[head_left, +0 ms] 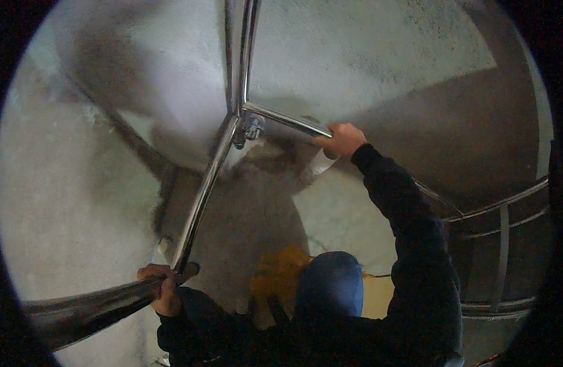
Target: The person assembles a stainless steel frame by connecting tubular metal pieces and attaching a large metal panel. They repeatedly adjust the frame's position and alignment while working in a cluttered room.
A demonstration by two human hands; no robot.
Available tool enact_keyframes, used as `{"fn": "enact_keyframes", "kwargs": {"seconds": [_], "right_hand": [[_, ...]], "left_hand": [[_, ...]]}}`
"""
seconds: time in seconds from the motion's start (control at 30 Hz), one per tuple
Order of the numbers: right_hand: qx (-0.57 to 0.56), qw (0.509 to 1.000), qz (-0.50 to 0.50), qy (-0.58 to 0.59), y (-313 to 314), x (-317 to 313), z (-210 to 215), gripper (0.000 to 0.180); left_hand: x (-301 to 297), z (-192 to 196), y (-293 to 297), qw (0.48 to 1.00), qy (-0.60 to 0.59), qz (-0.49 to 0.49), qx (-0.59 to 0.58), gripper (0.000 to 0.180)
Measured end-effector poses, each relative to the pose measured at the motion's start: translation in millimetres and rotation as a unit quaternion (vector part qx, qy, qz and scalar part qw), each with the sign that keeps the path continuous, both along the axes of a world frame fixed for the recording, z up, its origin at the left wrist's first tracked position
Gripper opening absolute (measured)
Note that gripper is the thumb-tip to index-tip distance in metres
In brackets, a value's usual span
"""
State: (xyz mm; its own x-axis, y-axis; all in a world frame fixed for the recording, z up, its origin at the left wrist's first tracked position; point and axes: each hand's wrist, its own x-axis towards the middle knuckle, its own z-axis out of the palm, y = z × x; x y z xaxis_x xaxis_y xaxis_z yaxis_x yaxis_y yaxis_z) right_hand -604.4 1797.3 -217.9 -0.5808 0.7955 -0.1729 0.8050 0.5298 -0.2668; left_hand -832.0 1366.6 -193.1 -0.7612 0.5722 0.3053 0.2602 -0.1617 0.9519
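Both arms are covered in long dark sleeves — black or near-black, of a soft, slightly fuzzy knit like a fleece or sweatshirt. The sleeve on the right arm ends in a snug cuff at the wrist, just below the bare right hand (343,139). The left hand (161,287) is bare too, with no glove or ring visible. Lower down, one knee shows in blue trousers — denim by the look — and the torso blends into the same dark fabric.
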Motion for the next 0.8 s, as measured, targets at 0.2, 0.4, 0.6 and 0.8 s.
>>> {"fn": "enact_keyframes", "kwargs": {"seconds": [0.2,0.4,0.6,0.8], "right_hand": [[-0.022,1.000,-0.021,-0.001,-3.6,-6.2,9.2,0.063],[0.027,0.999,0.006,0.016,-5.9,1.3,0.9,0.064],[0.067,0.997,0.022,0.009,-1.9,3.6,-3.5,0.063],[0.079,0.997,-0.013,-0.006,3.0,-3.0,-6.7,0.059]], "left_hand": [[5.5,-2.5,-6.3,0.995,-0.035,0.051,-0.079,0.019],[-7.0,-31.5,-17.5,0.999,-0.015,-0.028,0.021,0.028],[0.2,-16.2,-15.6,0.999,0.023,-0.033,-0.008,0.028],[-4.0,-27.7,-17.9,0.993,0.031,-0.012,-0.117,0.025]]}}
